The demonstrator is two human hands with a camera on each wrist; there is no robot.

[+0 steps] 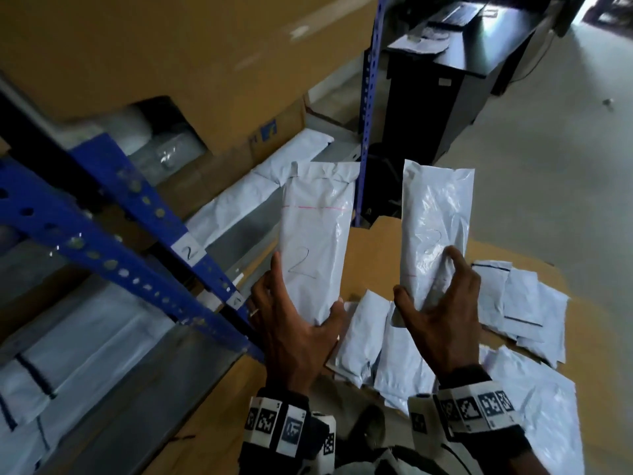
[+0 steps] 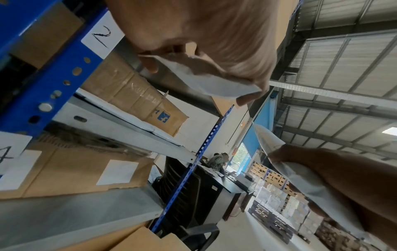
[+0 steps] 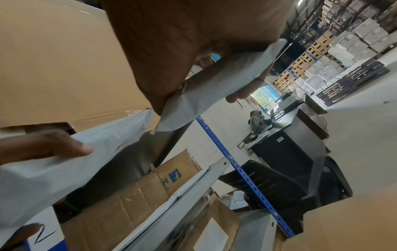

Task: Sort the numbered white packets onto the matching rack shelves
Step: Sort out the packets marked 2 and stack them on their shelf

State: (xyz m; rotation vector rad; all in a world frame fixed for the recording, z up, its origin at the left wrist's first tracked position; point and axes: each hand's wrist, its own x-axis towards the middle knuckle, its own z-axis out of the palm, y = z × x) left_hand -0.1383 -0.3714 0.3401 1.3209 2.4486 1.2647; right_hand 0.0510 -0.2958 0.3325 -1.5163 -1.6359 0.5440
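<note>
My left hand [image 1: 306, 286] grips the lower end of a white packet [image 1: 315, 234] marked "2" and holds it upright. Beside it, my right hand [image 1: 426, 274] pinches a second white packet [image 1: 435, 217]; its numeral is too faint to read. Both packets hang in front of the blue rack upright [image 1: 144, 214], which carries a paper label "2" [image 1: 188, 252]. That label "2" [image 2: 103, 34] sits close to my left hand in the left wrist view, with a label "4" [image 2: 6, 156] lower down. More white packets [image 1: 394, 354] lie piled on cardboard below my hands.
White packets [image 1: 294, 149] lie along the grey shelf [image 1: 253, 217] behind the upright, next to cardboard boxes [image 1: 171, 46]. More packets [image 1: 68, 337] fill the shelf below. A black desk [image 1: 445, 80] and a black chair [image 3: 290, 186] stand past the rack's far post, with a seated person [image 3: 257, 122] beyond.
</note>
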